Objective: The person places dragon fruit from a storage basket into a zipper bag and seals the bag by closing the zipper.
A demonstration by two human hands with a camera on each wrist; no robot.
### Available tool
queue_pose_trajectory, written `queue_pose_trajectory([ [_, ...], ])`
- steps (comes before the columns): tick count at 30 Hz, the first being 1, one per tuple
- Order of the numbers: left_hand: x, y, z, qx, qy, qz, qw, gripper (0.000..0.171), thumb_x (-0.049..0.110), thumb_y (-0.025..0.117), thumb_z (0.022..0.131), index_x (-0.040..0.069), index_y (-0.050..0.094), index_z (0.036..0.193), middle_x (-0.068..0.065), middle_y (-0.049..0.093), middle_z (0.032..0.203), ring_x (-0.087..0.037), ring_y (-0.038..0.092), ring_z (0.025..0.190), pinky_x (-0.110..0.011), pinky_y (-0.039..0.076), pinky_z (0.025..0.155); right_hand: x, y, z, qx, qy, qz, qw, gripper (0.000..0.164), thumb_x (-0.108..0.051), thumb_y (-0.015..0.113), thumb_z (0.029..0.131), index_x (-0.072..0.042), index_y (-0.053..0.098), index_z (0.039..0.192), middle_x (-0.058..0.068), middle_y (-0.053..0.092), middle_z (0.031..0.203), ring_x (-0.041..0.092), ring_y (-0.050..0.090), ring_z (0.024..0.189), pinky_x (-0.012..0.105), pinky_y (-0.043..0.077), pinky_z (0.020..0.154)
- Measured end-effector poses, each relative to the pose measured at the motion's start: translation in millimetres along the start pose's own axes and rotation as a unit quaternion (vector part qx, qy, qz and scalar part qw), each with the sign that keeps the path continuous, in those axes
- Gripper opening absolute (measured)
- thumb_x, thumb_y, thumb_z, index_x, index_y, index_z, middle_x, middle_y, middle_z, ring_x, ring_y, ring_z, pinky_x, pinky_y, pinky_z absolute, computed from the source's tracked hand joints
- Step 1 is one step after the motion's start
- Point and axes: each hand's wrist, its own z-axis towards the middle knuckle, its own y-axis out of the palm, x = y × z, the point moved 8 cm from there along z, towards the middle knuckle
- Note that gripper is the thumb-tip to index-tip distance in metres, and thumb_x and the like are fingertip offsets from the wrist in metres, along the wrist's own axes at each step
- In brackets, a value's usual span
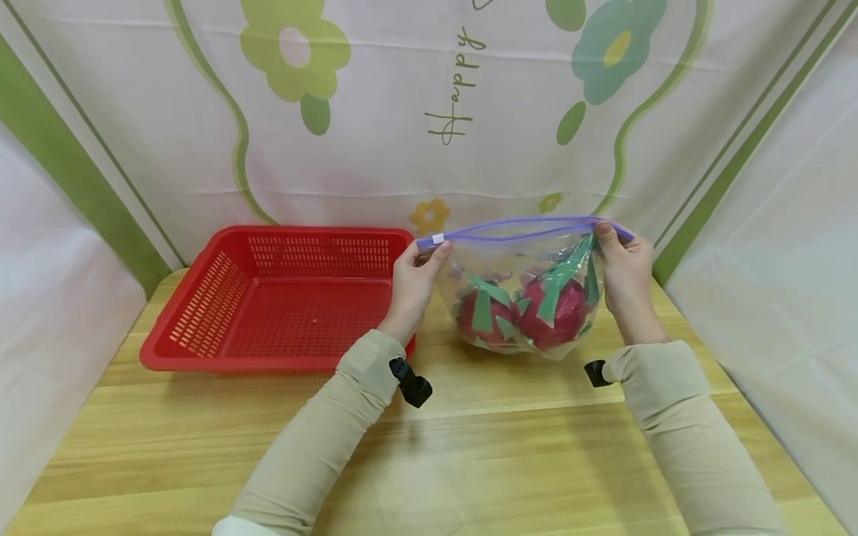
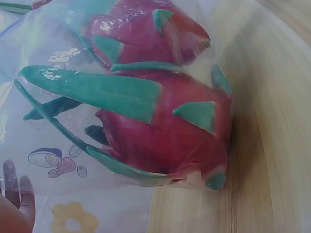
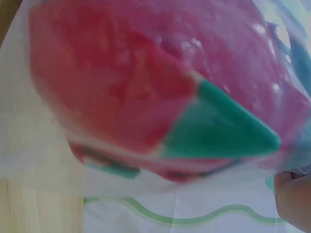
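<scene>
A clear zip bag [image 1: 456, 272] with a purple zip edge hangs between my two hands, its mouth parted a little. Inside lie two dragon fruits [image 1: 559, 313], red with green leaf tips; the left wrist view shows both dragon fruits [image 2: 165, 126] low in the bag. At the left end, beside the white slider [image 1: 439, 238], my left hand [image 1: 412, 286] pinches the zip edge between thumb and fingers. My right hand [image 1: 626, 268] grips the opposite upper corner. One dragon fruit [image 3: 131, 82] fills most of the right wrist view, seen through the plastic.
A red plastic basket [image 1: 268, 363] with slotted walls stands on the wooden table [image 1: 469, 461], just left of my left hand. Behind it hangs a white cloth [image 1: 375, 149] printed with flowers and lettering. White cloth also closes off both sides.
</scene>
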Motion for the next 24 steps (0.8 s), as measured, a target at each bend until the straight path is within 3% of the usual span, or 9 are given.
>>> queue_pose_trajectory([
  [5, 3.8, -1.1, -0.7, 0.001, 0.011, -0.002, 0.9999, 0.024, 0.018, 0.067, 0.089, 0.001, 0.065, 0.106, 0.012, 0.056, 0.080, -0.005, 0.049, 0.078, -0.019, 0.042, 0.073, -7.6, -0.9, 2.3, -0.028, 0.012, -0.035, 0.999, 0.022, -0.042, 0.068, 0.073, -0.022, 0.077, 0.076, -0.011, 0.072, 0.066, -0.002, 0.062, 0.062, 0.011, 0.048, 0.065],
  [9, 4.0, -0.3, -1.0, -0.018, 0.001, 0.004, 0.9998, 0.024, 0.022, 0.062, 0.093, 0.003, 0.064, 0.107, 0.009, 0.056, 0.088, -0.008, 0.050, 0.086, -0.024, 0.042, 0.082, -12.2, -7.3, 6.1, 0.002, 0.029, -0.034, 0.999, 0.013, -0.032, 0.071, 0.076, -0.021, 0.076, 0.072, -0.011, 0.072, 0.066, 0.000, 0.060, 0.065, 0.011, 0.047, 0.066],
  [12, 4.1, 1.6, -2.3, -0.038, 0.000, 0.012, 0.9992, 0.026, 0.024, 0.057, 0.096, 0.004, 0.064, 0.112, 0.000, 0.061, 0.101, -0.011, 0.052, 0.099, -0.030, 0.042, 0.093, -9.8, -14.1, 8.5, 0.033, 0.046, 0.003, 0.998, 0.010, -0.024, 0.077, 0.073, -0.016, 0.075, 0.069, -0.007, 0.070, 0.063, 0.003, 0.059, 0.060, 0.011, 0.048, 0.061],
  [17, 9.3, 6.8, -5.8, -0.056, 0.029, 0.016, 0.9979, 0.029, 0.022, 0.055, 0.097, 0.003, 0.064, 0.116, -0.012, 0.062, 0.118, -0.017, 0.055, 0.113, -0.036, 0.041, 0.104, -2.1, -18.3, 12.5, 0.033, 0.081, 0.091, 0.992, 0.010, -0.016, 0.076, 0.076, -0.008, 0.074, 0.070, -0.001, 0.071, 0.063, 0.005, 0.061, 0.054, 0.014, 0.051, 0.056],
  [24, 18.8, 9.4, -8.8, -0.060, 0.061, 0.018, 0.9962, 0.028, 0.020, 0.054, 0.097, 0.001, 0.063, 0.115, -0.015, 0.063, 0.116, -0.014, 0.055, 0.104, -0.027, 0.043, 0.094, 7.2, -19.1, 17.7, 0.068, 0.072, 0.136, 0.986, 0.013, -0.013, 0.075, 0.075, -0.005, 0.072, 0.065, 0.001, 0.067, 0.056, 0.006, 0.057, 0.046, 0.015, 0.045, 0.047],
])
